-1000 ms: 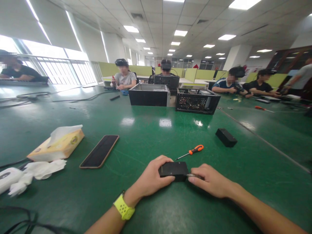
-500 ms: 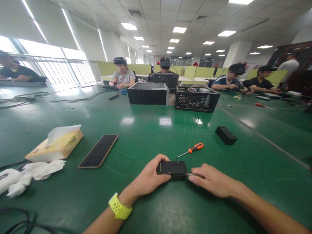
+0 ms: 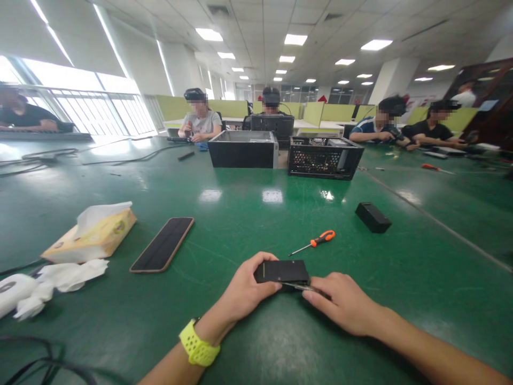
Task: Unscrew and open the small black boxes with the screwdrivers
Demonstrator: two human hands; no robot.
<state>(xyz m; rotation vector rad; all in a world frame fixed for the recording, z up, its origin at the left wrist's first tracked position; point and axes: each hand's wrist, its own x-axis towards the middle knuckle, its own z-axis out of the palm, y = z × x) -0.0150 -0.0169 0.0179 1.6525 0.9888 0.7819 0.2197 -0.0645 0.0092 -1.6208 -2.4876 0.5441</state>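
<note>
A small black rectangular box [image 3: 282,271] is gripped at its left end by my left hand [image 3: 247,289], thumb along the near edge and fingers round the far side. In my right hand [image 3: 345,302] is a slim, pointed metal tool [image 3: 297,286], pinched between thumb and fingers; its exact kind is not clear. The tool lies along the box's near side, just under the top face, its tip close to my left thumb. Beyond the box rests a screwdriver [image 3: 321,239] with an orange and black handle. A second black block [image 3: 372,217] lies farther right.
On the left are a phone [image 3: 163,245], a tissue pack [image 3: 92,235], crumpled tissues [image 3: 72,275] and black cables [image 3: 40,361]. Two black metal cases [image 3: 242,152] stand across the green table [image 3: 236,214]. Several people sit around its far sides.
My right hand has moved left and nearer the box. The tool has gone from the box's right end to along its near side. My left hand keeps its hold.
</note>
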